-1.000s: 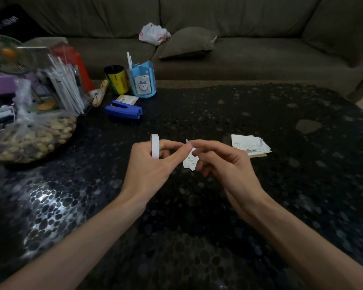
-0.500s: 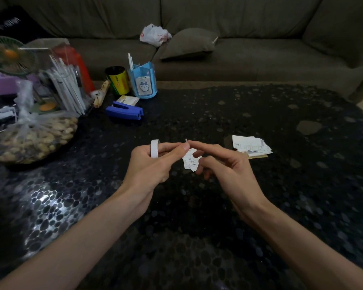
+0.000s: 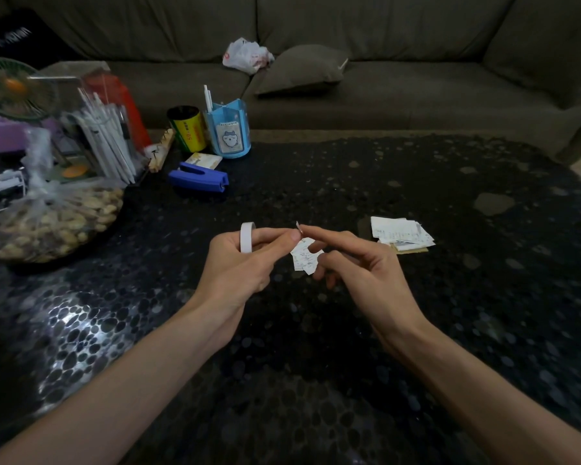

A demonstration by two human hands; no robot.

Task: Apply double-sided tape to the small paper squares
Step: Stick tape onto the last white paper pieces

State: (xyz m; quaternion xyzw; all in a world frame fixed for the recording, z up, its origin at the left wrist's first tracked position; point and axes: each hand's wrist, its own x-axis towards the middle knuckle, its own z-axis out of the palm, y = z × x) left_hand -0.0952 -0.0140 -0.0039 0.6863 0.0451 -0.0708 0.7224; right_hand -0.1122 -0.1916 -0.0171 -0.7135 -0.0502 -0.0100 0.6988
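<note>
Fingertips (image 3: 292, 235) of both hands meet above a dark pebbled table (image 3: 467, 297), pinching a tiny tab of tape (image 3: 297, 225) between them. The left hand (image 3: 239, 266) curls round a white tape roll (image 3: 247, 237); the right hand (image 3: 366, 273) grips a few small paper squares (image 3: 303, 258) with its lower fingers. More squares lie in a pile (image 3: 399, 232) to the right. Tape and paper look feather-light, limp and clingy — best held by the edges, off the adhesive.

Dim room: olive sofa (image 3: 399, 88) behind black table (image 3: 349, 380).
</note>
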